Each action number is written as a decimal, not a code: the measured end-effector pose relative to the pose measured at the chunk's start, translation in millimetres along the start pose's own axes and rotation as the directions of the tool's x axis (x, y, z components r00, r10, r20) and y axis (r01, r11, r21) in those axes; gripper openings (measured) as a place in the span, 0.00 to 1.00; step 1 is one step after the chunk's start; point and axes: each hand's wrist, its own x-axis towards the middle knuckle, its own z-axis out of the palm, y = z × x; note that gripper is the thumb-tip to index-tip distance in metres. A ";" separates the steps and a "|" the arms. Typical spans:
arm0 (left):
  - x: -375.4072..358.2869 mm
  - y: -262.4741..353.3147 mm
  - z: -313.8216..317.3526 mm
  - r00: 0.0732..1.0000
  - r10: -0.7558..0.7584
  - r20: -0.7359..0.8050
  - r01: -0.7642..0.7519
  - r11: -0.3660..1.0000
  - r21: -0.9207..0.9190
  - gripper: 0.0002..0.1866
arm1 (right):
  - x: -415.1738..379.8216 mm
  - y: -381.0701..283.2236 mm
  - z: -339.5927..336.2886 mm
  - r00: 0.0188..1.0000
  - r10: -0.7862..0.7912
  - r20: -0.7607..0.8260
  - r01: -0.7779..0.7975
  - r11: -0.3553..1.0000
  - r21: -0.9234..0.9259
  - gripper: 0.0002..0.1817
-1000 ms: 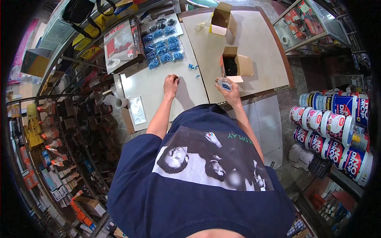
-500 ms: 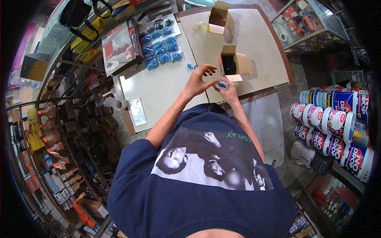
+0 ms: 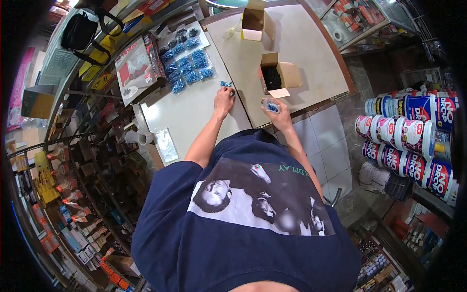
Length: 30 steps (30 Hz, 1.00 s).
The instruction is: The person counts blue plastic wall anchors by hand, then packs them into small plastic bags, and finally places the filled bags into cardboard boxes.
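My right hand (image 3: 279, 118) is closed around a small clear plastic bag (image 3: 271, 105) with blue pieces inside, near the table's front edge. To the left, my left hand (image 3: 224, 102) rests at the table top with its fingers curled together. Just beyond its fingertips lie a few loose blue pieces (image 3: 225, 83); what the fingers pinch, if anything, is too small to make out. Several filled bags of blue pieces (image 3: 184, 66) lie in rows at the back left. An open cardboard box (image 3: 269, 60) with dark contents stands beyond my right hand.
Another open box (image 3: 253, 20) stands at the far end of the table (image 3: 316, 53). A flat clear packet (image 3: 166, 145) lies at the left front. A large printed carton (image 3: 138, 68) sits at the left. Paint buckets (image 3: 416, 136) are stacked at the right; loaded shelves (image 3: 73, 194) line the left.
My left hand has moved left, away from the bag and down to the loose blue pieces, its fingers now curled. The right hand still holds the bag, now tilted more into view.
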 end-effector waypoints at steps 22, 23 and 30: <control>-17.4 123.8 -135.6 0.928 0.369 -0.043 -0.323 0.745 -0.583 0.11 | 31.8 14.7 19.7 0.975 -0.062 0.212 0.030 0.988 0.150 0.20; -18.3 125.6 -134.5 0.901 0.430 -0.060 -0.386 0.728 -0.566 0.11 | 32.5 17.5 17.9 0.975 -0.063 0.212 0.032 0.988 0.149 0.20; -11.1 87.9 -98.4 0.949 0.311 -0.052 -0.284 0.773 -0.567 0.18 | 25.0 8.4 14.6 0.992 -0.021 0.128 0.021 1.000 0.000 0.19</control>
